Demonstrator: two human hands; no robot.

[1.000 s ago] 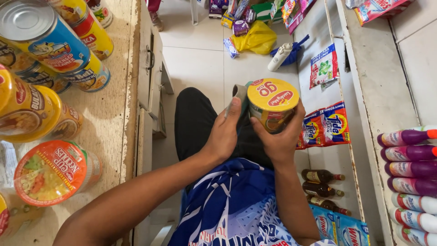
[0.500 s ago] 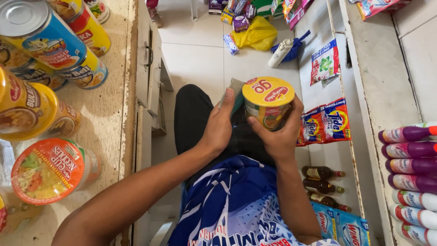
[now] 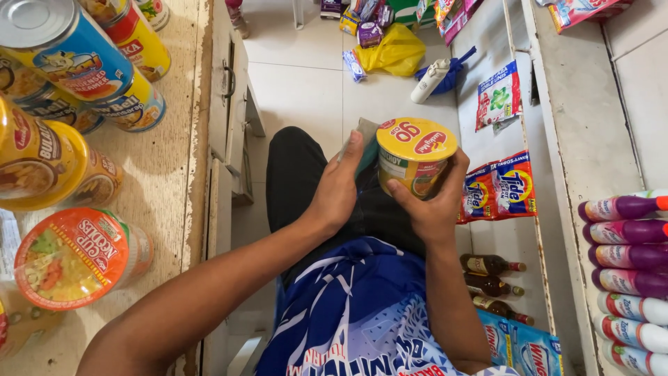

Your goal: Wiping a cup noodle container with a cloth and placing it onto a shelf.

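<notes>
Both hands have drifted slightly left with the yellow-lidded noodle cup [image 3: 415, 157], right hand [image 3: 431, 209] fingers curled around its side, left hand [image 3: 337, 191] pressing a grey cloth [image 3: 367, 143] against it above the lap; a loose 1-handed grip might drop it

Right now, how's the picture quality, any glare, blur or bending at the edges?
Head view: even daylight, soft shadows under the cans on the counter; the cup between left hand and right hand is sharp; wide-lens bending tilts the shelf; mild glare on the blue can's lid.
</notes>
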